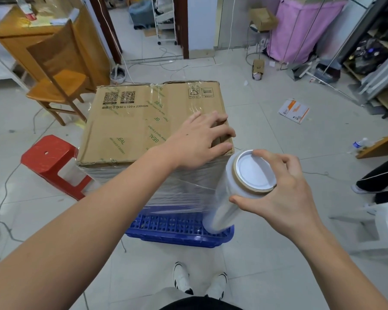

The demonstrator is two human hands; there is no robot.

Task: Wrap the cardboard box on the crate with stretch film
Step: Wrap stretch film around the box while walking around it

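A cardboard box (143,121) stands on a blue plastic crate (177,229) on the tiled floor (278,253), its taped top flaps shut so nothing inside shows. The crate's perforated near wall juts out below the box; what the crate may hold under the box cannot be seen. Clear stretch film (179,193) already covers the box's near side, from its top edge down to the crate's rim. The left hand (199,139) lies flat on the box top at its near right corner, fingers spread and straight, pressing down beside the flap seam. The right hand (280,189) grips the upper end of a roll of film (229,195), thumb and fingers curled round its capped core, the roll tilted beside the box's near right corner with its lower end near the crate's right corner; a sheet of film runs from the roll to the box side. A red stool (52,159) stands on the floor just left of the box, and a wooden chair (58,79) stands beyond it, near the box's far left corner.
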